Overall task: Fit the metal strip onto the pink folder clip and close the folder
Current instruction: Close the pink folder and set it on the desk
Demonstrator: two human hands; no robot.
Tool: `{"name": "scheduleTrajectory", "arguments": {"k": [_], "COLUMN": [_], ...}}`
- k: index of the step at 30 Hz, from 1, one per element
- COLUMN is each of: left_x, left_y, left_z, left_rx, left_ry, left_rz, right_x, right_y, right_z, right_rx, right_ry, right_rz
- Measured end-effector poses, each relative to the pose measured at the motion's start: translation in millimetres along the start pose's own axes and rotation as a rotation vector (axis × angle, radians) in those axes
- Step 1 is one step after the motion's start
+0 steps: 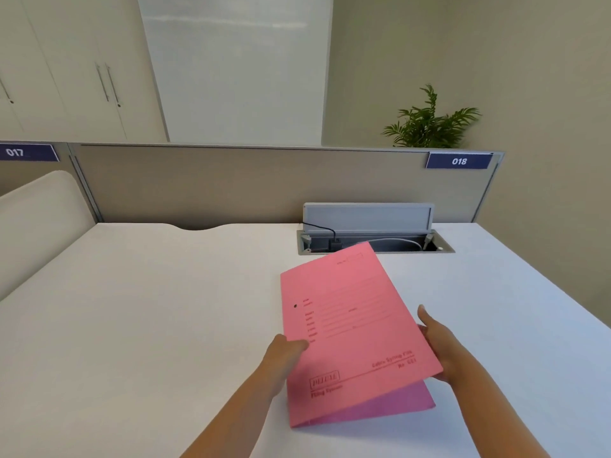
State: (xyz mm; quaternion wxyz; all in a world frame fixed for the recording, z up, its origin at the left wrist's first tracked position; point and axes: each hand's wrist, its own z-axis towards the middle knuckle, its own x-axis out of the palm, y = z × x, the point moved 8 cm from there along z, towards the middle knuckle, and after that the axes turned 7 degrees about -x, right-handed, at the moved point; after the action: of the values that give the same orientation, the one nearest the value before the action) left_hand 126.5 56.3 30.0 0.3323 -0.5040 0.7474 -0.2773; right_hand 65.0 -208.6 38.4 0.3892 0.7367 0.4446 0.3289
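A pink folder (353, 328) lies on the white desk (148, 309) a little right of centre. Its printed front cover is lifted a little along the right edge, with a gap showing the inner back cover. My right hand (439, 345) holds that raised right edge, fingers under the cover. My left hand (286, 353) rests on the cover near the spine on the left side, thumb on top. A small dark hole marks the cover near the spine. The clip and the metal strip are hidden inside the folder.
An open grey cable hatch (370, 233) with a black plug and cables sits in the desk just behind the folder. A beige partition (231, 186) with the label 018 closes the back. A pale panel edge stands at the far left.
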Motion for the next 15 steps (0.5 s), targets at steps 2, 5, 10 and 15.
{"name": "scheduleTrajectory", "arguments": {"k": [2, 5, 10, 15], "left_x": [2, 2, 0, -5], "left_y": [0, 1, 8, 13], "left_z": [3, 6, 14, 20], "left_rx": [-0.014, -0.040, -0.097, -0.111], "left_ry": [0.001, 0.010, 0.023, 0.033], "left_rz": [-0.026, -0.058, -0.136, -0.164], "right_x": [-11, -16, -9, -10], "right_y": [-3, -8, -11, -17], "right_z": [3, 6, 9, 23], "right_rx": [-0.007, -0.040, -0.051, -0.049], "right_ry": [-0.059, -0.142, -0.191, -0.205], "right_rz": [-0.156, -0.481, -0.881, -0.958]}}
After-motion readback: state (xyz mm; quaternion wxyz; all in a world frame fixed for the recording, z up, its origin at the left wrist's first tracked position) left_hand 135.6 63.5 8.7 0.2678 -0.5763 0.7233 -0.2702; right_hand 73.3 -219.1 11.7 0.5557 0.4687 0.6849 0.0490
